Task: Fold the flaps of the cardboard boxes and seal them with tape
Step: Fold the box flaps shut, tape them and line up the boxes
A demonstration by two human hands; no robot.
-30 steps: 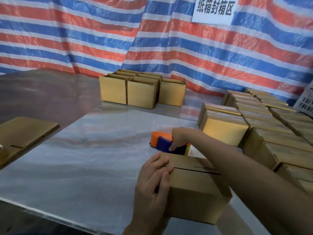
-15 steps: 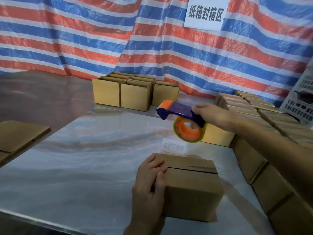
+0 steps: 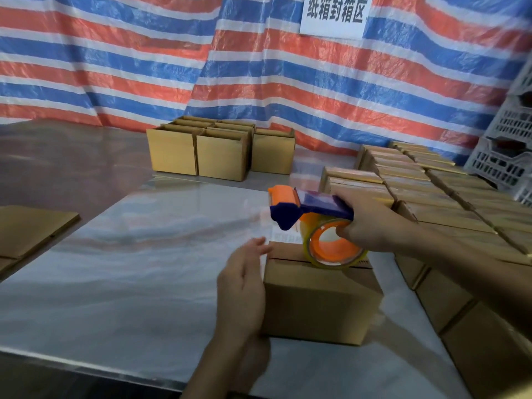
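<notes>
A small cardboard box (image 3: 319,303) with its top flaps folded shut stands on the shiny table (image 3: 129,269) in front of me. My left hand (image 3: 244,280) lies flat against the box's left side, fingers straight. My right hand (image 3: 371,223) grips a blue and orange tape dispenser (image 3: 313,208) holding a roll of clear tape (image 3: 334,249). The roll hangs just over the seam on the box's top, with the orange head pointing left.
Rows of closed cardboard boxes (image 3: 431,197) fill the table's right side. Several open boxes (image 3: 218,151) stand at the back centre. Flat cardboard (image 3: 26,231) lies at the left edge. White plastic crates (image 3: 509,145) are stacked far right, before a striped tarp.
My right hand lifted the tape dispenser from the table behind the box, then lowered it over the box's top. My left hand's fingers slid off the top to the box's side.
</notes>
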